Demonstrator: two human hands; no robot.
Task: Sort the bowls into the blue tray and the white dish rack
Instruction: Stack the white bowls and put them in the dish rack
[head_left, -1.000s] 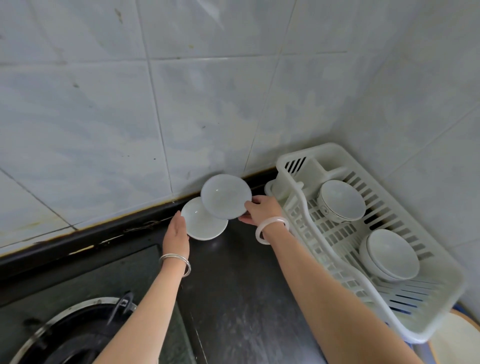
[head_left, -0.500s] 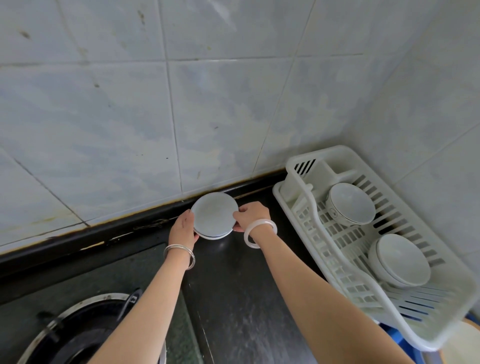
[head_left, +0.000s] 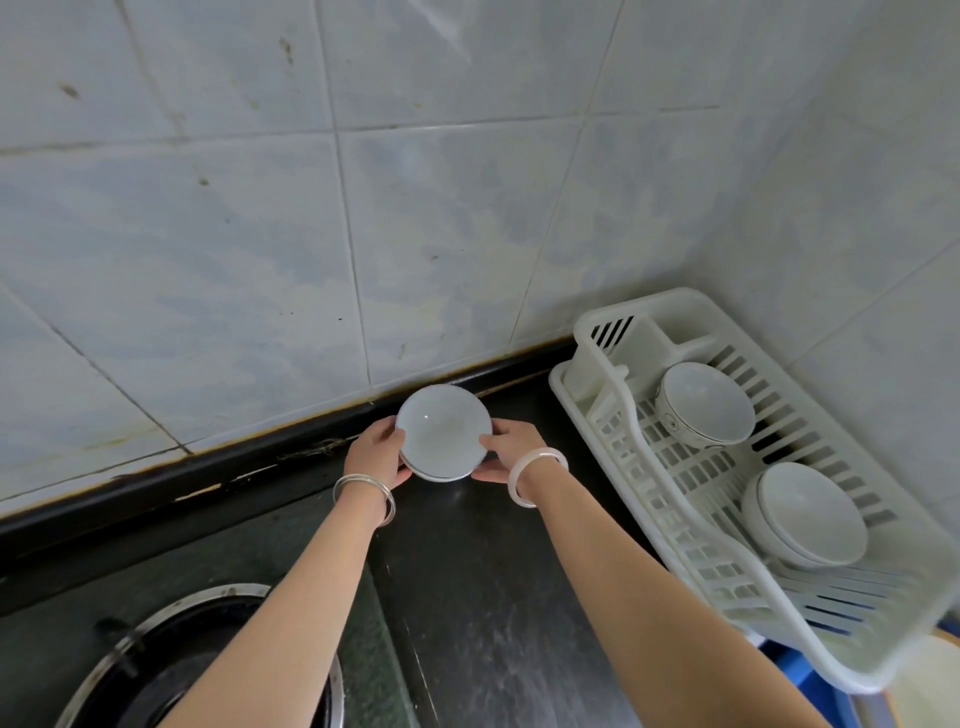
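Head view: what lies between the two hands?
In the head view, the stacked white bowls lie between the left hand and the right hand, both holding them.

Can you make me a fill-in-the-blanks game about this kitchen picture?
1. The left hand and right hand hold the stacked bowls near the tiled ___.
2. The counter beneath them is ___.
3. The dish rack sits on the person's ___ side.
Missing words: wall, black, right.
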